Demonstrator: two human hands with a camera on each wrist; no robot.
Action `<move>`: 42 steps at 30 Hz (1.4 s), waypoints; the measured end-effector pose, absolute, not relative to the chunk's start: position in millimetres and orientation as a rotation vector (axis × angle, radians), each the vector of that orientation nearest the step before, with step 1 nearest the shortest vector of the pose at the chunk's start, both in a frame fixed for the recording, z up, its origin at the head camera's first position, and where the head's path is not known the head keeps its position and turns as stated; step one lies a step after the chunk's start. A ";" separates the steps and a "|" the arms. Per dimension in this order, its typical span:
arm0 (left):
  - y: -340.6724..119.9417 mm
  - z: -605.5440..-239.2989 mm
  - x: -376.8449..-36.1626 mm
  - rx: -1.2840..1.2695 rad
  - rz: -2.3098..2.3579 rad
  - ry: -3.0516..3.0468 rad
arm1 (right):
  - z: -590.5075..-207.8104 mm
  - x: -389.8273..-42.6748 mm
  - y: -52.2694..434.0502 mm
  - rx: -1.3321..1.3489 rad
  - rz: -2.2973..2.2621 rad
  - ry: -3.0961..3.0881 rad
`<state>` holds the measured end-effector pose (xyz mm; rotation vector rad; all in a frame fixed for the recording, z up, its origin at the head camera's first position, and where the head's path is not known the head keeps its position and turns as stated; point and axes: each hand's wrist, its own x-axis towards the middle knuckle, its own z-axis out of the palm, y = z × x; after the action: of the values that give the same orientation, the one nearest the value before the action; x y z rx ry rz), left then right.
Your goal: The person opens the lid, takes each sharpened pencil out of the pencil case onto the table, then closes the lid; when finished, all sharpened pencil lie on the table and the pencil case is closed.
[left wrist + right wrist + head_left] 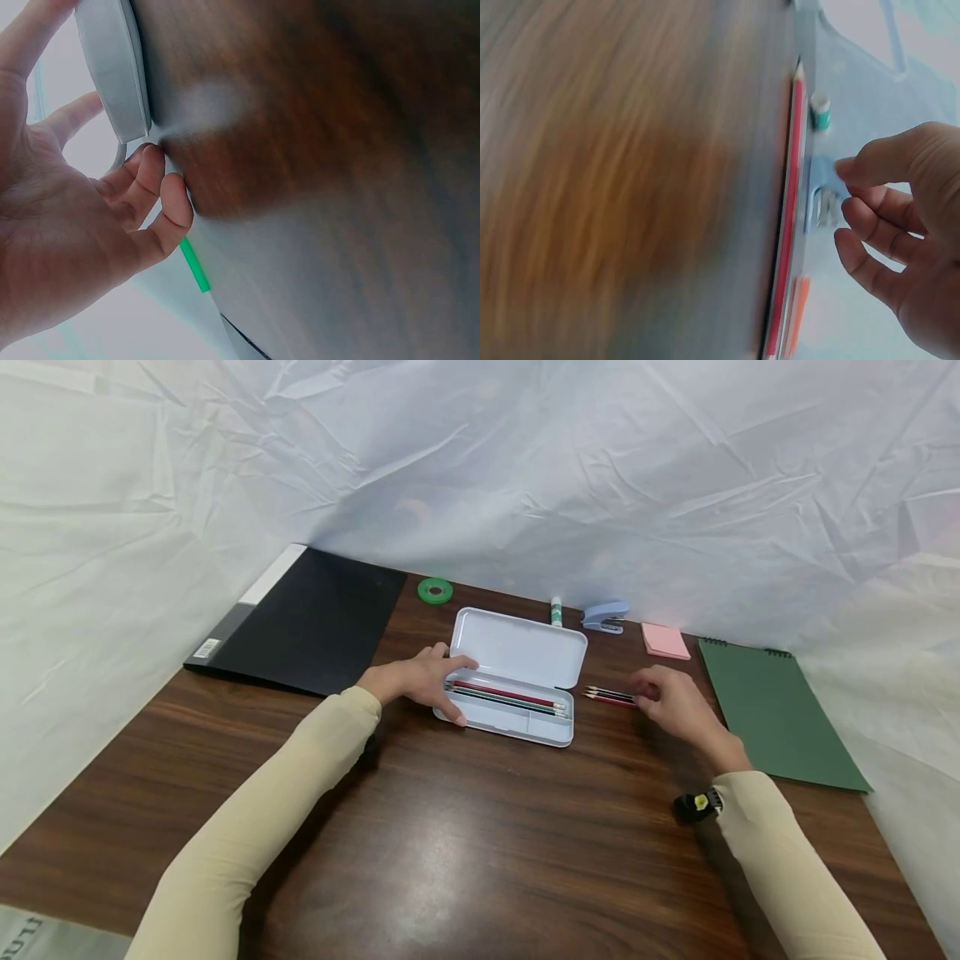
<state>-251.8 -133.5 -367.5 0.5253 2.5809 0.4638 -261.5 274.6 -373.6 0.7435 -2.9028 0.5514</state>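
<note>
My left hand (pixel 422 683) rests against the left end of the open white pencil case (pixel 516 678), thumb hooked over the near corner and fingers (pixel 154 180) loosely curled along its edge, so I am steadying it rather than lifting it. Just past my fingertips, inside the tray, lie a few pencils (pixel 507 697), red and green, side by side along its length; the lid stands tilted back beyond them. My right hand (pixel 675 702) hangs over the wooden table (pixel 450 843) on the far side of the case, fingers (pixel 870 225) bent but closed on nothing, as the right wrist view shows. Right at those fingertips lies a small bundle of loose pencils (pixel 609 696), points toward the case, between my hand and the tray; I cannot tell whether I touch them. Beyond my right knuckles sit a pink sticky pad (pixel 664 641), a blue stapler (pixel 606 615) and a glue stick (pixel 556 610); to the outer side, a green spiral notebook (pixel 776 710). Beyond my left fingers are a green tape roll (pixel 435 590) and a black folder (pixel 307 620).
</note>
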 end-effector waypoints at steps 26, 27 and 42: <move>-137.2 -367.2 -253.4 0.498 0.443 2.577 | -360.9 -251.1 127.8 1.258 0.607 -2.924; -138.0 -367.2 -253.4 0.495 0.444 2.577 | -361.6 -251.7 123.3 1.265 0.568 -2.929; -139.4 -371.0 -253.5 0.497 0.436 2.579 | -361.6 -253.3 99.8 1.230 0.446 -3.042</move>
<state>-253.5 -139.4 -371.0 0.4971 2.5786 0.4359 -253.3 99.8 -361.6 1.2297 -3.0421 0.4464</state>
